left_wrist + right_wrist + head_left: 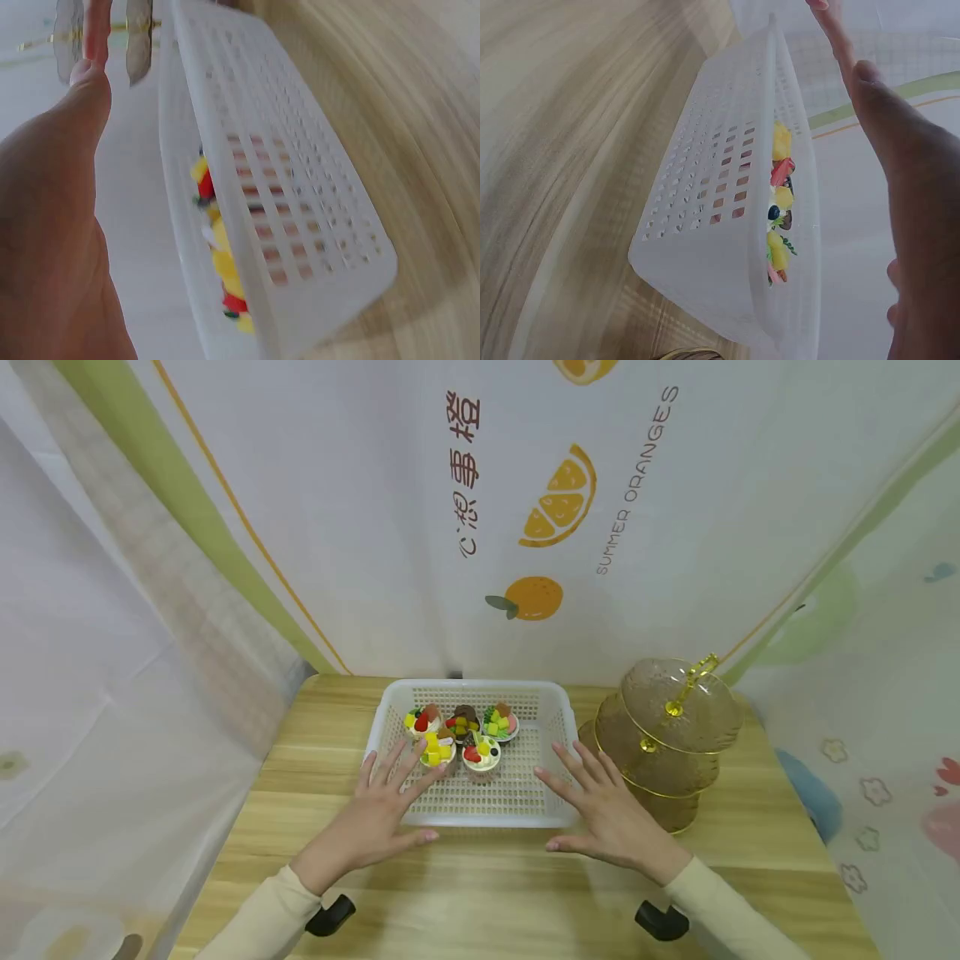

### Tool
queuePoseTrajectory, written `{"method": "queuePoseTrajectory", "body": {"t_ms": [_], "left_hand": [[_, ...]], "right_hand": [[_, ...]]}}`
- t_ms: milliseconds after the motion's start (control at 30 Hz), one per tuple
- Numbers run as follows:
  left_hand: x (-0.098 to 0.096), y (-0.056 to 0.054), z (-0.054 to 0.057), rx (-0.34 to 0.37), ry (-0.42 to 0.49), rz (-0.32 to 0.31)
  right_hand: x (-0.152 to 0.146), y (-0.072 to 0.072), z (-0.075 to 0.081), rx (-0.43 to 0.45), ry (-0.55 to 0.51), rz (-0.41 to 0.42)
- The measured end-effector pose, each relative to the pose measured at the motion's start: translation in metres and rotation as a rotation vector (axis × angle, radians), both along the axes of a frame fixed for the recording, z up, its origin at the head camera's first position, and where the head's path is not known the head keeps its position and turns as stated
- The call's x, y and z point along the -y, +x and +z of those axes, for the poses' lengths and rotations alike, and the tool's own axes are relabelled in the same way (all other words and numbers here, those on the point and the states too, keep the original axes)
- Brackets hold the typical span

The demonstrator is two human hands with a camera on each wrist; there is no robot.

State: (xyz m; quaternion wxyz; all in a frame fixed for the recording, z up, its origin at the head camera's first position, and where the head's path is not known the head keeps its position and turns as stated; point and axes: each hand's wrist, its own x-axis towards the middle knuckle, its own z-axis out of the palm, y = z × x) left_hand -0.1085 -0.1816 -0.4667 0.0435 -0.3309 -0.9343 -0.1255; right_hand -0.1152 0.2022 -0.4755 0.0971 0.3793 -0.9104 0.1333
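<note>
A white perforated plastic basket (480, 820) stands on the wooden table. Inside, toward its left half, sit several fruit-topped toy cupcakes (482, 753) in small cups. My left hand (382, 810) hovers with spread fingers over the front left corner of the basket, palm down. On the other side my right hand (607, 814) is spread the same way at the front right corner. Neither hand holds anything. Both wrist views show the basket's slotted wall (300, 187) beside the thumb, with the colourful toppings (780, 199) just above the rim.
A three-tier brown stand (667, 727) with gold rims and a gold handle is on the table right of the basket, close to my right fingers. Behind the table hangs a white curtain (360, 527) printed with oranges. Wood tabletop (495, 893) lies before the basket.
</note>
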Motion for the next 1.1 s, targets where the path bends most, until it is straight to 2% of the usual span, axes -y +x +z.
{"method": "queuePoseTrajectory", "body": {"t_ms": [167,267,367,467,533,667,767,967,1100], "left_hand": [[0.025,-0.001,-0.015,0.053,0.038,0.134],[0.042,-0.001,-0.024,0.104,0.052,0.223],[0.054,0.001,-0.033,0.18,0.069,0.278],[0.059,0.003,-0.038,0.228,0.102,0.294],[0.059,0.003,-0.041,0.23,0.127,0.294],[0.056,0.003,-0.042,0.225,0.146,0.306],[0.055,0.003,-0.04,0.235,0.135,0.322],[0.054,0.003,-0.04,0.259,0.116,0.345],[0.056,0.002,-0.042,0.263,0.119,0.347]], "right_hand": [[0.01,-0.017,-0.004,0.077,-0.096,-0.022],[0.026,-0.035,-0.004,0.199,-0.217,-0.12],[0.045,-0.056,-0.004,0.341,-0.334,-0.27],[0.061,-0.078,-0.006,0.469,-0.421,-0.405],[0.069,-0.092,-0.009,0.525,-0.467,-0.459],[0.079,-0.112,-0.019,0.568,-0.492,-0.521],[0.082,-0.119,-0.025,0.579,-0.484,-0.554],[0.085,-0.123,-0.034,0.623,-0.468,-0.596],[0.089,-0.126,-0.04,0.618,-0.448,-0.605]]}}
